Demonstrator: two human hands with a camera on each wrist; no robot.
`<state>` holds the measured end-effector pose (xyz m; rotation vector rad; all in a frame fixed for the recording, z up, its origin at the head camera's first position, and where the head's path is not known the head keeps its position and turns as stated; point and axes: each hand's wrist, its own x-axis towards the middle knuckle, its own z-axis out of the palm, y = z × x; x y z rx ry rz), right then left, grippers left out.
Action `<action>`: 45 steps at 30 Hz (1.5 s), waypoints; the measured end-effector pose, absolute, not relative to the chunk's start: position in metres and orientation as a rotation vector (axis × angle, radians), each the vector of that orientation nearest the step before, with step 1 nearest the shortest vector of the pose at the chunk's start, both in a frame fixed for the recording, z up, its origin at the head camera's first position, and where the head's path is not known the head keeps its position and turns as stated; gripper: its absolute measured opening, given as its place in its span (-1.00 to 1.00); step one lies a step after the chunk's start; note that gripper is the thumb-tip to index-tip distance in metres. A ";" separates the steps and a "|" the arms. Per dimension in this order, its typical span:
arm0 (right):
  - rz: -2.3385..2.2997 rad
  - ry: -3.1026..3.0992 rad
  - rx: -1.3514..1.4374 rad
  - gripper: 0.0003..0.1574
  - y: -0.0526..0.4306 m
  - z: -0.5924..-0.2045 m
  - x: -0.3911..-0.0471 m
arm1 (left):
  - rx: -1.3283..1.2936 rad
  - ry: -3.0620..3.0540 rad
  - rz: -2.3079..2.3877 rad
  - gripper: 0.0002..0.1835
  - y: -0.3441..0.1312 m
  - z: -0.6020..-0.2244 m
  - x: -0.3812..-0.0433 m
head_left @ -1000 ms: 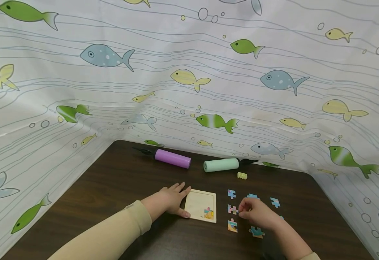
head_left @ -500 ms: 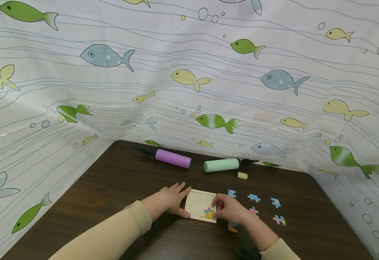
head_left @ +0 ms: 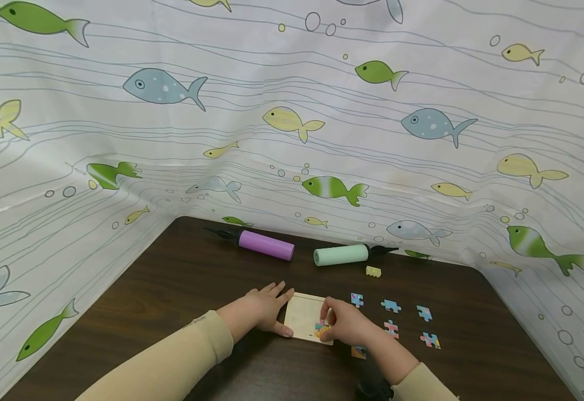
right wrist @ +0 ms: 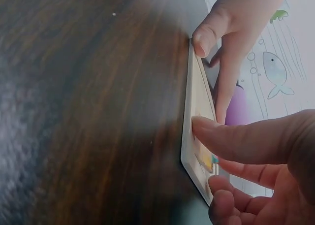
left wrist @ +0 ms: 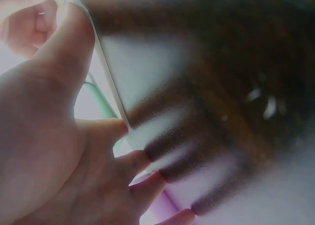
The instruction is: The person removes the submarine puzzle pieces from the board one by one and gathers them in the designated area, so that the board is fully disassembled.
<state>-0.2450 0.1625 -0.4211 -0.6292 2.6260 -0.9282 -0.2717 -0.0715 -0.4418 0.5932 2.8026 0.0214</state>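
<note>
A shallow square wooden puzzle board lies on the dark table, with a colourful patch of puzzle in its near right corner. My left hand is spread beside the board, its thumb and index finger touching the left edge. Over the right part of the board, my right hand pinches a puzzle piece, mostly hidden by its fingers. In the right wrist view, the right thumb reaches down to the board, beside a yellow printed area. The left wrist view shows the left fingers extended on the tabletop.
Several loose puzzle pieces, among them a blue one and a pink one, lie right of the board. A purple hand pump, a mint-green pump and a small yellow block lie behind. A fish-print curtain surrounds the table.
My right hand has taken a pink-and-blue piece from the left column of loose pieces and moved left with it, over the board. The left hand has stayed in place.
</note>
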 end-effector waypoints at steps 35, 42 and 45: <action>-1.349 2.382 -0.443 -0.85 0.297 -0.397 -0.220 | 0.594 2.798 0.048 0.13 -0.073 -0.438 -0.268; -1.384 2.282 -0.428 -0.81 0.355 -0.404 -0.205 | 0.591 2.806 0.050 0.13 -0.072 -0.442 -0.269; -1.360 2.280 -0.416 -0.81 0.369 -0.407 -0.202 | 0.579 2.799 0.034 0.12 -0.071 -0.435 -0.265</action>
